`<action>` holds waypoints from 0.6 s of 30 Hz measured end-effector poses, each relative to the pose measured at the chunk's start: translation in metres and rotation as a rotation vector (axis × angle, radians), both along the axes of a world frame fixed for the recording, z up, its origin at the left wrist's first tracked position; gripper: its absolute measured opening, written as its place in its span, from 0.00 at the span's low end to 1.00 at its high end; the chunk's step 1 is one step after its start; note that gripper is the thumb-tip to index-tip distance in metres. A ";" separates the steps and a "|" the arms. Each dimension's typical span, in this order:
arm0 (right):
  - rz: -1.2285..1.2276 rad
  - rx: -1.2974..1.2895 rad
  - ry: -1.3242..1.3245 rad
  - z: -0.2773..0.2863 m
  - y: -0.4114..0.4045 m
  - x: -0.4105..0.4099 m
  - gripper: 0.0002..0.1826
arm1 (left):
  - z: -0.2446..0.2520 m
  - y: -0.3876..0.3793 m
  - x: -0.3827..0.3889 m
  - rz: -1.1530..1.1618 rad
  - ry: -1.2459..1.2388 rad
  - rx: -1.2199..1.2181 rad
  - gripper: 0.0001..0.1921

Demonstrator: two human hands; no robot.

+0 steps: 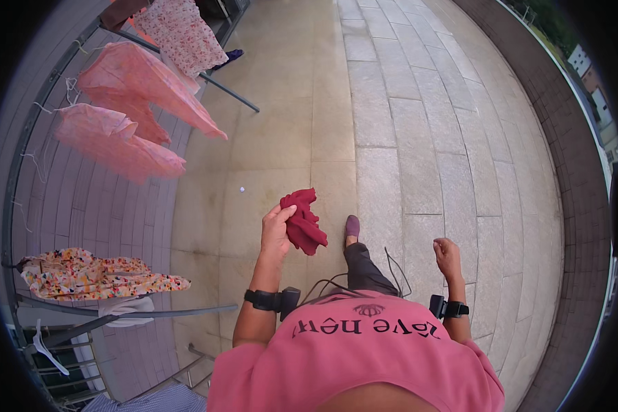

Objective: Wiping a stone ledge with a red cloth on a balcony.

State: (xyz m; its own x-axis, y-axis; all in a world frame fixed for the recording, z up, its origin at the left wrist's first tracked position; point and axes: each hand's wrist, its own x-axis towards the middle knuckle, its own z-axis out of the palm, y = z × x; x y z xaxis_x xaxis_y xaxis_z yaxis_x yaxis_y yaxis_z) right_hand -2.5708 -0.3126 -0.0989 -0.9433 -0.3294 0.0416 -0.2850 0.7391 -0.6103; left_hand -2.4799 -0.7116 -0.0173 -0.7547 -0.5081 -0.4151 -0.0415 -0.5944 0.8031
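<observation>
My left hand (276, 227) grips a dark red cloth (305, 221) with a ruffled edge, thumb on top and fingers around its left side. The cloth hangs bunched in front of me, above the tiled floor (268, 149). Off to the right, my right hand (447, 257) hangs in the air with its fingers loosely curled, and no object shows in it. Each forearm has a black strap with a small device. On my left, pink garments (118, 139) and a floral garment (103, 275) hang from a metal drying rail (23, 139).
A pale printed cloth (180, 38) hangs farther off near a metal bar (232, 95). Bare wire hangers and a white hanger (46, 350) are on the rail side. A brick parapet (571, 170) borders the right. A small white object (242, 189) lies on the floor.
</observation>
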 end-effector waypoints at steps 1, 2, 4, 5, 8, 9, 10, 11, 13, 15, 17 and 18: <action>0.010 -0.036 -0.015 -0.001 -0.017 -0.026 0.08 | 0.002 -0.011 -0.012 -0.021 0.011 0.020 0.12; 0.021 -0.068 -0.032 0.000 -0.030 -0.049 0.08 | 0.006 -0.019 -0.021 -0.017 0.007 0.020 0.12; 0.024 -0.083 -0.022 0.009 -0.059 -0.098 0.08 | 0.018 -0.038 -0.044 -0.072 -0.038 -0.029 0.14; 0.035 -0.102 -0.013 0.017 -0.074 -0.120 0.08 | 0.001 -0.058 -0.047 -0.032 -0.054 -0.075 0.14; -0.005 -0.251 0.028 0.022 -0.114 -0.187 0.08 | 0.012 -0.091 -0.073 0.012 -0.105 -0.048 0.15; -0.005 -0.261 0.030 0.023 -0.123 -0.206 0.08 | 0.020 -0.097 -0.088 0.013 -0.103 -0.058 0.15; 0.043 -0.213 0.080 0.024 -0.132 -0.225 0.07 | 0.028 -0.102 -0.104 0.070 -0.099 -0.065 0.15; 0.113 -0.162 0.126 0.024 -0.139 -0.242 0.06 | 0.030 -0.103 -0.112 0.149 -0.097 -0.066 0.14; 0.140 -0.206 0.126 0.024 -0.156 -0.266 0.06 | 0.018 -0.118 -0.132 0.183 -0.079 -0.052 0.13; 0.169 -0.250 0.133 0.020 -0.174 -0.293 0.05 | 0.016 -0.132 -0.161 0.219 -0.052 -0.039 0.12; 0.165 -0.277 0.141 0.013 -0.190 -0.317 0.05 | 0.018 -0.144 -0.194 0.205 -0.141 0.052 0.11; 0.183 -0.280 0.142 0.012 -0.199 -0.329 0.05 | 0.011 -0.156 -0.210 0.224 -0.137 0.052 0.11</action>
